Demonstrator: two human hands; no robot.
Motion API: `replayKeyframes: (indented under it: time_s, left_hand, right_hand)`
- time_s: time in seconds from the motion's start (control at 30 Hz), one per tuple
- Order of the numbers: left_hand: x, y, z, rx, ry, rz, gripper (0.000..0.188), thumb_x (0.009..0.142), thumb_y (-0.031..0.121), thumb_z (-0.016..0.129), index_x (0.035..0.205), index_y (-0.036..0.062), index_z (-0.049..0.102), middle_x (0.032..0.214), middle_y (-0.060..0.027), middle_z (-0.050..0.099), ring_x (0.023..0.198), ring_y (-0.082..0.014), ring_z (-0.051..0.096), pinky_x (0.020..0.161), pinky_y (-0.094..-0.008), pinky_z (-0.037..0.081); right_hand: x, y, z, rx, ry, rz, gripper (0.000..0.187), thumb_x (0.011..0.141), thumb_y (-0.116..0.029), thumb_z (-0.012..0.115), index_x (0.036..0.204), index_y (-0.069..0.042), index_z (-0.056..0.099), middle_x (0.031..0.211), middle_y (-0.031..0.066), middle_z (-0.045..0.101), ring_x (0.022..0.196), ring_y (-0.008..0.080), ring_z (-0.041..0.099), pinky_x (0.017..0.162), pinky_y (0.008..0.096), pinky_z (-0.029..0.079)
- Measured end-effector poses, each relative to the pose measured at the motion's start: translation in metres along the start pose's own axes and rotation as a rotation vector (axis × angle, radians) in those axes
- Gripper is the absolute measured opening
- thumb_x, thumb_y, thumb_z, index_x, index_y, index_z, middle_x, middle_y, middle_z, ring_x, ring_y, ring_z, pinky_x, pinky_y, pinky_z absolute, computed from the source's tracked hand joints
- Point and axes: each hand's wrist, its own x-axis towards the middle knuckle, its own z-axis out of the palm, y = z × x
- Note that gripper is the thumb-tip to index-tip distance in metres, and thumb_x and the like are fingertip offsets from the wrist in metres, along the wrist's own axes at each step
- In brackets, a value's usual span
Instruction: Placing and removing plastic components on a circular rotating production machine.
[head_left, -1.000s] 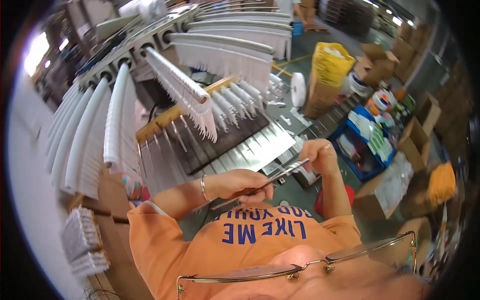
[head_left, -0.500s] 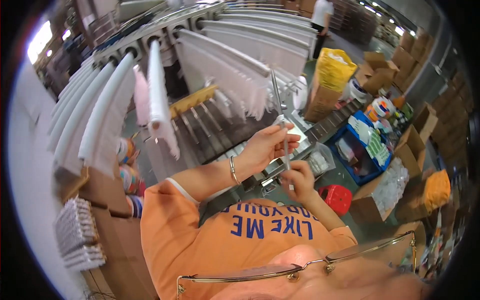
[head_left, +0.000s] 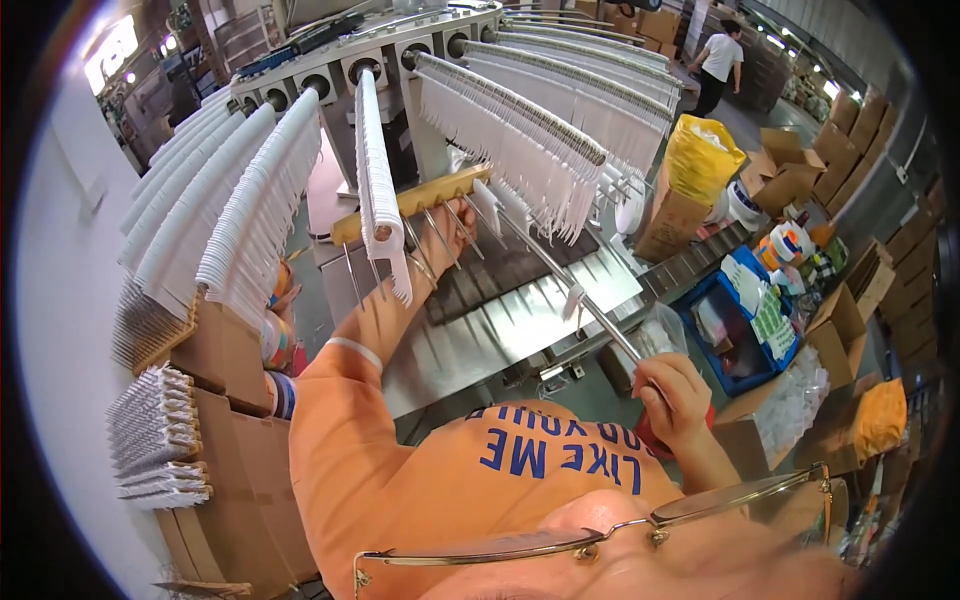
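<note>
My right hand (head_left: 680, 395) is closed around the near end of a long metal rod (head_left: 600, 312), which slants up and away to the left. A few small white pieces (head_left: 574, 300) hang on it. My left hand (head_left: 447, 238) reaches in under a yellow wooden bar (head_left: 410, 203) fitted with several thin metal pins (head_left: 415, 248). Its fingers look bent and are partly hidden behind the pins, so what they hold does not show. Just left of the rod hangs a row of white strips (head_left: 520, 140) threaded on another rod. A single loaded rod (head_left: 372, 165) points toward me.
More loaded rods (head_left: 262, 190) fan out at the left from a metal frame. Below lies a steel worktop (head_left: 500, 345). Boxes and a blue crate (head_left: 725, 345) stand at right, beside a yellow bag (head_left: 703, 160). White bristly bundles (head_left: 155, 435) are stacked at left. A person (head_left: 718, 65) walks far back.
My hands were close together on a thin rod; now they are apart. My left hand has moved up-left to the pinned bar, my right hand lower right. The view has shifted.
</note>
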Motion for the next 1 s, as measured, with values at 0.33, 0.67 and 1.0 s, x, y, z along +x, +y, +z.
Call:
replayKeyframes:
  time_s: [0.33, 0.67, 1.0]
  left_hand:
    - [0.001, -0.003, 0.004, 0.051, -0.088, -0.006, 0.018, 0.087, 0.023, 0.042, 0.087, 0.0069, 0.052, 0.054, 0.0008, 0.048, 0.039, -0.0079, 0.039, 0.038, -0.0235, 0.035]
    - [-0.104, -0.009, 0.049, 0.418, -0.259, 0.036, 0.028, 0.084, 0.016, 0.045, 0.107, 0.0004, 0.05, 0.06, -0.0007, 0.048, 0.045, -0.0064, 0.039, 0.041, -0.0184, 0.03]
    - [0.003, -0.017, 0.021, 0.132, -0.01, 0.111, 0.021, 0.086, 0.021, 0.043, 0.099, 0.0087, 0.055, 0.057, -0.0006, 0.048, 0.042, -0.0075, 0.039, 0.037, -0.0206, 0.029]
  right_hand:
    - [0.032, -0.018, 0.014, -0.019, -0.006, 0.111, 0.03, 0.072, 0.004, 0.063, 0.1, 0.001, 0.055, 0.082, 0.0127, 0.056, 0.065, 0.0225, 0.056, 0.054, 0.0274, 0.046]
    - [-0.009, 0.004, 0.023, -0.041, 0.083, 0.059, 0.023, 0.072, 0.001, 0.064, 0.094, 0.003, 0.057, 0.079, 0.0128, 0.057, 0.066, 0.0232, 0.057, 0.057, 0.0271, 0.047]
    - [0.006, -0.012, 0.007, -0.165, 0.079, 0.085, 0.018, 0.074, 0.002, 0.059, 0.092, 0.002, 0.058, 0.076, 0.0116, 0.057, 0.06, 0.0186, 0.056, 0.054, 0.0252, 0.045]
